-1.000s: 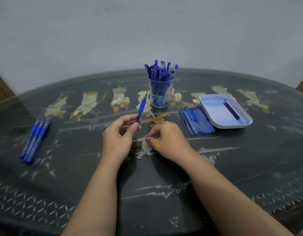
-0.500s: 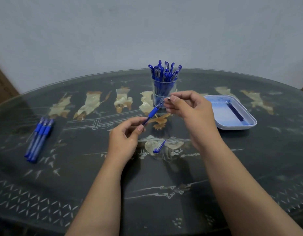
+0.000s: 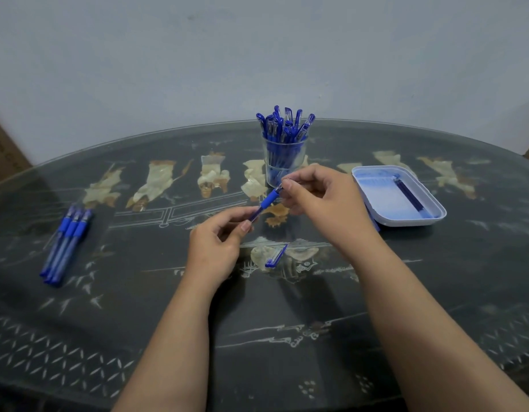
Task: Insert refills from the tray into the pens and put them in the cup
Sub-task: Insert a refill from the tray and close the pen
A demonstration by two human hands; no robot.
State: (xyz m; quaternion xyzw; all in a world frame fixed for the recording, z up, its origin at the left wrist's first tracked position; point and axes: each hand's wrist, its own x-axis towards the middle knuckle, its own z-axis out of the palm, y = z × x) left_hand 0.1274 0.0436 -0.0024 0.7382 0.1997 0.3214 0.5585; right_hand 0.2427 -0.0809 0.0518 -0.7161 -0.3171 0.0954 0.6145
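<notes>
My left hand point(image 3: 215, 245) grips the lower end of a blue pen point(image 3: 267, 200) that slants up to the right. My right hand point(image 3: 322, 203) pinches the pen's tip end with thumb and forefinger, just in front of the clear cup point(image 3: 284, 162) full of blue pens. A blue pen cap point(image 3: 275, 257) lies on the table below my hands. The white tray point(image 3: 376, 179) at the right holds a dark blue refill point(image 3: 409, 194).
Three blue pens point(image 3: 65, 245) lie side by side at the left of the dark glass-topped table point(image 3: 287, 322). A few blue items peek out between my right hand and the tray. A pale wall stands behind the table.
My right hand left the cap on the table, rose to the pen's tip end and pinches it. The pen tilted toward the right; in the last half second little has moved.
</notes>
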